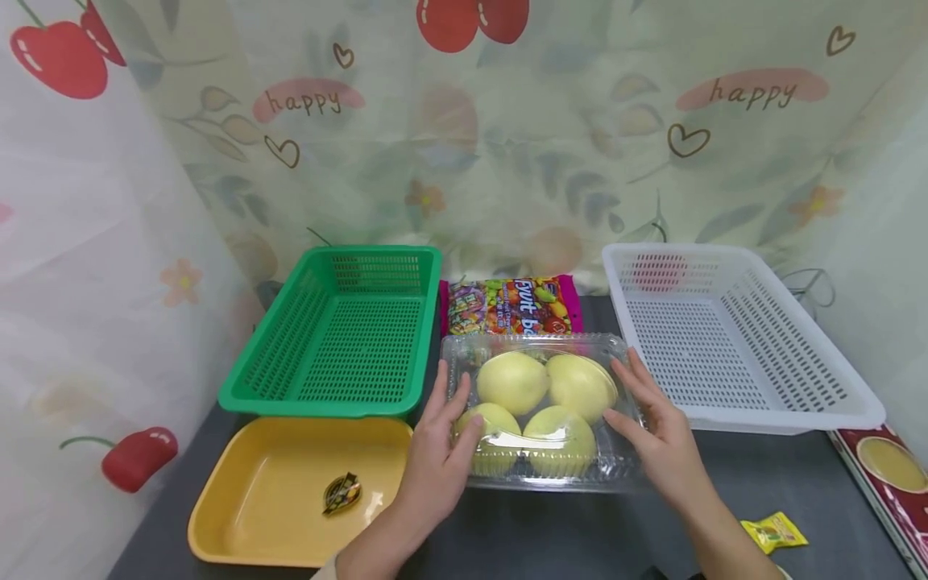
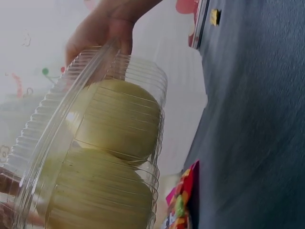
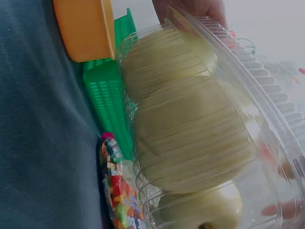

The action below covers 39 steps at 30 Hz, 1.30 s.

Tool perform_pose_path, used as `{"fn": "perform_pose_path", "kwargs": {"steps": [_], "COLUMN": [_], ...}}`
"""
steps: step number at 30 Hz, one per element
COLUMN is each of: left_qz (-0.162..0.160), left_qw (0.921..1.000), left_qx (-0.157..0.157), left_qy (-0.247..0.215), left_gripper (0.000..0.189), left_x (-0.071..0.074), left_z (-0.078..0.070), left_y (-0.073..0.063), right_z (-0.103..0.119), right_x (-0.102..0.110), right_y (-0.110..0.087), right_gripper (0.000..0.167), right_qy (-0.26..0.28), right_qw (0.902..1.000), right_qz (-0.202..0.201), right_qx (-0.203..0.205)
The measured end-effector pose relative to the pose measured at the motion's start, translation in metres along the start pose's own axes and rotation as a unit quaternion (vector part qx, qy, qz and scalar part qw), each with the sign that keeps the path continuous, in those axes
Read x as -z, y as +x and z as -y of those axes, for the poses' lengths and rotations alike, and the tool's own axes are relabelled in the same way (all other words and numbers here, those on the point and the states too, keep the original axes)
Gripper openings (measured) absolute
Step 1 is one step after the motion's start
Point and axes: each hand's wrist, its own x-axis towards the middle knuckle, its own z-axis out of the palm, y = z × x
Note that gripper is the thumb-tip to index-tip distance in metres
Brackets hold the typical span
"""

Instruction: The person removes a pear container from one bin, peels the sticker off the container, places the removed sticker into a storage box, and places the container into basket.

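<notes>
A clear plastic clamshell box (image 1: 536, 483) with several round, pale yellow-green fruits (image 1: 513, 383) inside is held up between both hands. At its left side, my left hand (image 1: 438, 451) grips the edge with fingers spread over the lid. My right hand (image 1: 656, 435) grips the opposite side, thumb and fingers on the lid's edge. In the left wrist view the ribbed wall (image 2: 143, 76) of the box shows above the dark table, with a gap below it. The right wrist view shows the box tilted, its lid shut.
A green basket (image 1: 326, 409) stands back left, a white basket (image 1: 783, 420) back right. Between them lies a colourful candy bag (image 1: 515, 306). Front left is a yellow-orange tray (image 1: 246, 499) holding a small dark-wrapped candy (image 1: 341, 493). A yellow packet (image 1: 774, 532) and a red box-like item (image 1: 888, 483) lie right.
</notes>
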Motion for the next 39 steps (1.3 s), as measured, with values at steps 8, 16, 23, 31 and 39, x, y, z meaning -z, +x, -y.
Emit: {"fn": "perform_pose_path", "kwargs": {"steps": [8,16,23,31,39], "left_qz": [-0.004,-0.026,-0.030,-0.048,-0.050], "left_qw": [1.0000,0.9992,0.9991,0.9973,0.9978], "left_qx": [-0.007,-0.021,-0.025,-0.033,-0.013], "left_qy": [-0.001,0.021,0.018,0.045,0.041], "left_gripper": [0.050,0.048,0.046,0.045,0.044], "left_x": [0.018,0.038,0.054,0.072,0.103], "left_z": [0.004,0.014,0.017,0.020,0.027], "left_y": [0.019,0.035,0.048,0.066,0.084], "right_z": [0.011,0.013,0.022,0.033,0.042], "right_x": [-0.012,-0.033,-0.043,-0.053,-0.080], "right_y": [0.023,0.047,0.069,0.096,0.119], "right_gripper": [0.057,0.055,0.055,0.057,0.057], "right_qy": [0.020,0.057,0.035,0.049,0.084], "right_qw": [0.9985,0.9969,0.9983,0.9975,0.9948], "right_qz": [0.014,0.021,0.022,0.036,0.034], "right_qx": [-0.049,-0.050,-0.041,-0.037,-0.045]}}
